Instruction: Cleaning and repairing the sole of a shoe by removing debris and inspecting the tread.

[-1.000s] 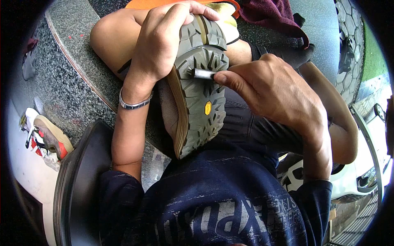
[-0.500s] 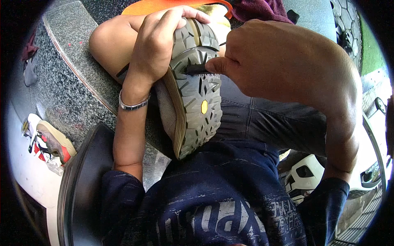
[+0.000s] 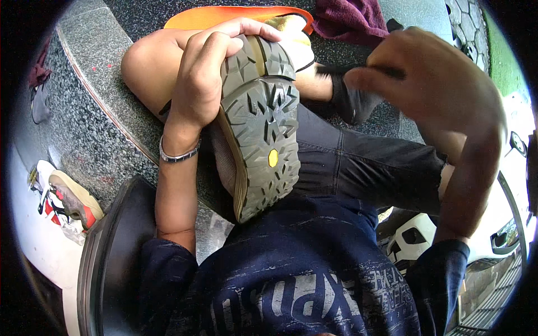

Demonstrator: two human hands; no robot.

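Note:
A shoe rests sole up over my lap, showing grey treads and a small yellow mark. My left hand is closed round its heel end, fingers curled over the far edge. To the right, apart from the sole, my right hand grips a black brush with pale bristles pointing down. The hand is blurred by motion, and part of the brush handle is covered by its fingers.
Beyond the shoe lie an orange flat piece and a maroon towel. Another shoe with red patches sits at far left, past a black curved rim. A white plastic object is at lower right.
My right hand has lifted the brush off the sole and moved it to the right. The shoe and my left hand have shifted slightly left and nearer.

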